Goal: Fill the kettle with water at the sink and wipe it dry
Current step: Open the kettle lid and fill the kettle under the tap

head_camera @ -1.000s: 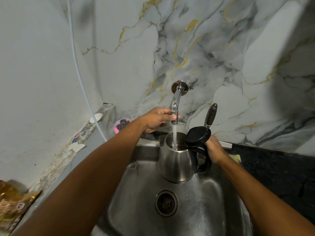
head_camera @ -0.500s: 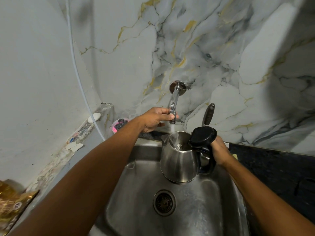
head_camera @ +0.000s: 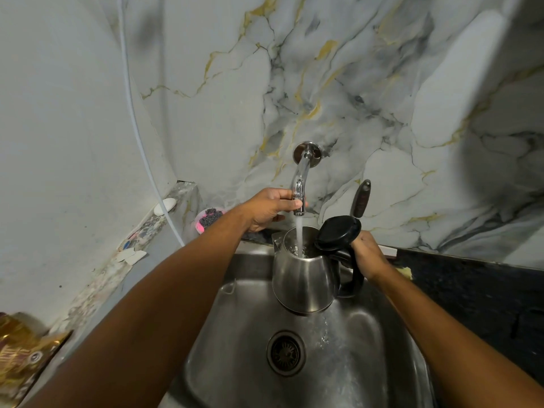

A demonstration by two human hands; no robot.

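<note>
A steel kettle (head_camera: 303,285) with a black handle hangs over the steel sink (head_camera: 241,343), its black lid (head_camera: 338,233) flipped open. My right hand (head_camera: 368,254) grips the handle. A chrome wall tap (head_camera: 300,184) pours a stream of water into the kettle's mouth. My left hand (head_camera: 270,209) is closed on the tap's end, just above the kettle. Some water runs down below the kettle toward the drain (head_camera: 285,353).
A pink dish with a dark scrubber (head_camera: 207,219) sits behind the sink at left. A dark-handled utensil (head_camera: 361,198) leans on the marble wall. The black counter (head_camera: 471,290) lies to the right. A gold packet (head_camera: 23,357) lies at the lower left, and a white pipe (head_camera: 138,134) runs down the wall.
The water stream has become fuller and steadier into the kettle. The kettle has shifted slightly right and water now runs off below it into the sink.
</note>
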